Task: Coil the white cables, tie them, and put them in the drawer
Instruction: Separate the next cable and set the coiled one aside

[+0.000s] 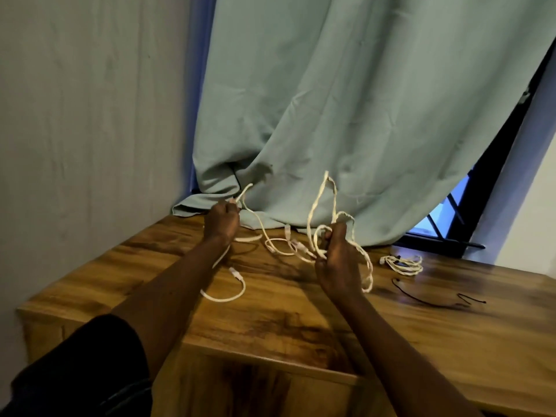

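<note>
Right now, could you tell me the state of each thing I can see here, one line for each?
Left hand: closed on one end of the loose white cable.
Right hand: closed on several loops.
Loose white cable: tangled, not yet coiled, partly lying on the table.
Coiled white cable: bundled, lying on the table.
Black tie: loose, unused.
Curtain: drawn, hem resting on the table.
</note>
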